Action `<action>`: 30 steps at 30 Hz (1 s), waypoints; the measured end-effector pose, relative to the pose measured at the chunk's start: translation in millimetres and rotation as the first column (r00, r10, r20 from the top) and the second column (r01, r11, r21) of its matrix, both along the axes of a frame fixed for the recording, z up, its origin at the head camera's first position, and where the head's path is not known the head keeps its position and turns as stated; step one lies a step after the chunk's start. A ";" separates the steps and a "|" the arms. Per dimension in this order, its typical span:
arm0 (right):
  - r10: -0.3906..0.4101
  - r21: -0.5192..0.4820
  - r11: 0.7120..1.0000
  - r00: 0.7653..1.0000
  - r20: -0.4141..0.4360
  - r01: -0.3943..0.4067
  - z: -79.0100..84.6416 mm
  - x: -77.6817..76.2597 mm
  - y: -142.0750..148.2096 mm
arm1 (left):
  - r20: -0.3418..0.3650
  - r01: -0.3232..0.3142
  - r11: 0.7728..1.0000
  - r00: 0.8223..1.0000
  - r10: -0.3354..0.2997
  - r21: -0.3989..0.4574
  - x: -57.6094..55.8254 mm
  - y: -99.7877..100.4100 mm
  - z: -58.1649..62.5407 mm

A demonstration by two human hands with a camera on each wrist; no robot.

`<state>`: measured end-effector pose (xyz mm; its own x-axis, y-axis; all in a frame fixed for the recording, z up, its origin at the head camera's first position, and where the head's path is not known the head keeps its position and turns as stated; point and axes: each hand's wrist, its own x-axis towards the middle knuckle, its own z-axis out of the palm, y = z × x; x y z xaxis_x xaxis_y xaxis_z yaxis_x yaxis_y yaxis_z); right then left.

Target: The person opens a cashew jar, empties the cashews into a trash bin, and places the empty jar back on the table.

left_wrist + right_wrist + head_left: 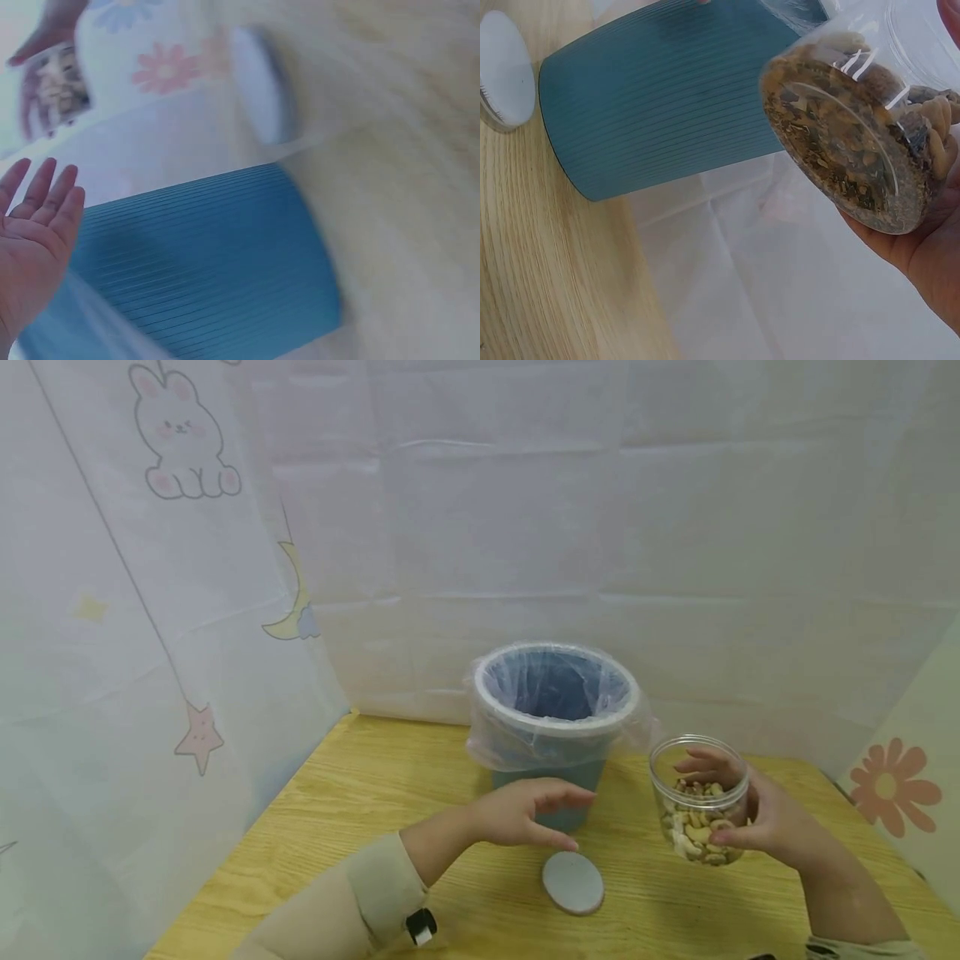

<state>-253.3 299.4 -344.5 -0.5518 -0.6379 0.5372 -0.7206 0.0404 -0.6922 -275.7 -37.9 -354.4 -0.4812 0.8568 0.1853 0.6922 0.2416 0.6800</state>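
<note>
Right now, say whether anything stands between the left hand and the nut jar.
Nothing visible: an open gap separates the left hand from the jar in the right hand; the white lid lies lower, on the table.

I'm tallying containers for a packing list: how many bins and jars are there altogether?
2: a blue bin stands on the table, and a clear jar of nuts is held above the table in the right hand. Anything behind the bin would be hidden.
</note>
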 end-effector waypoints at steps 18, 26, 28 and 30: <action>0.035 -0.023 0.999 0.999 0.014 -0.034 0.4 -2.2 0.6 | -0.086 -0.010 0.859 0.994 0.063 0.512 1.6 -35.2 43.0; 0.019 -0.013 1.000 1.000 0.011 -0.018 3.8 -1.6 2.7 | -0.431 -0.042 0.766 0.806 0.405 0.642 -23.5 -52.2 40.8; 0.023 -0.018 1.000 1.000 0.008 -0.023 4.5 -2.5 3.8 | -0.515 -0.047 0.772 0.719 0.467 0.634 -30.2 -55.5 39.6; 0.026 -0.023 0.999 1.000 0.008 -0.026 5.0 -3.4 5.0 | -0.547 -0.052 0.782 0.685 0.481 0.621 -35.8 -57.4 37.5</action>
<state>-256.7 304.4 -339.5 -0.5399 -0.6394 0.5475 -0.7156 0.0061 -0.6985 -311.5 -95.3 -316.9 -0.2395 0.3648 0.8998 0.9557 0.2518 0.1524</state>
